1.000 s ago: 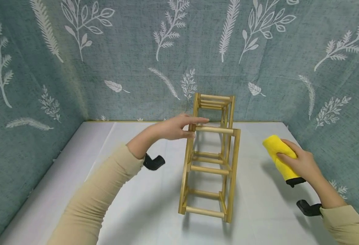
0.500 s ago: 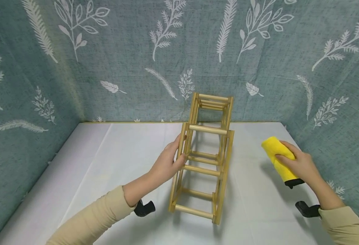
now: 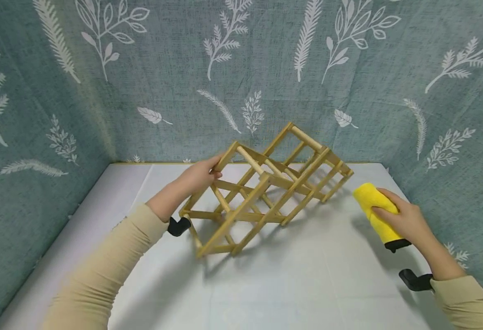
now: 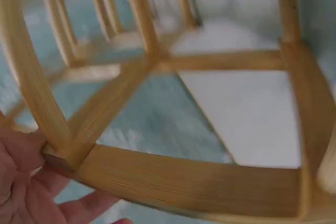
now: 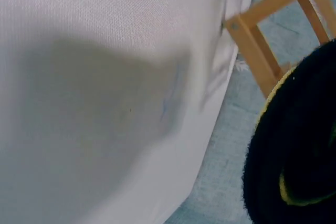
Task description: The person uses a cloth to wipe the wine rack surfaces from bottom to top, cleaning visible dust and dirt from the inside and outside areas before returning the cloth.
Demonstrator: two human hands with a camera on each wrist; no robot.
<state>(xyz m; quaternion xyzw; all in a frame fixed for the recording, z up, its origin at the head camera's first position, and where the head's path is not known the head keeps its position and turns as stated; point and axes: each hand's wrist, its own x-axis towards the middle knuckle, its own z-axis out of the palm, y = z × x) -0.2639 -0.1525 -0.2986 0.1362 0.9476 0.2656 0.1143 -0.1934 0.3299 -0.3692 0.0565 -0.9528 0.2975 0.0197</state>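
Note:
A lattice rack of light wooden slats and round rods point(image 3: 233, 215) stands turned at an angle on the white table, its far end toward the back right. At its near left end, my left hand point(image 3: 200, 176) grips an end slat. The left wrist view shows that slat point(image 4: 194, 179) close up, with the fingers point(image 4: 92, 203) reaching under its corner. Over on the right, my right hand point(image 3: 408, 220) holds a rolled yellow cloth point(image 3: 375, 211) with a black edge, raised above the table. The cloth's dark rolled end point(image 5: 283, 145) fills the right side of the right wrist view.
The white table point(image 3: 274, 288) reaches back to a blue-green leaf-patterned fabric wall point(image 3: 175, 82). Similar fabric hangs at the left and right sides. Small black mounts stick out from the left wrist point(image 3: 179, 226) and the right wrist point(image 3: 415, 280).
My left hand has gone from the rack's top corner to its left side. The rack has turned, its near end swinging left. The right hand with the yellow cloth stays in place.

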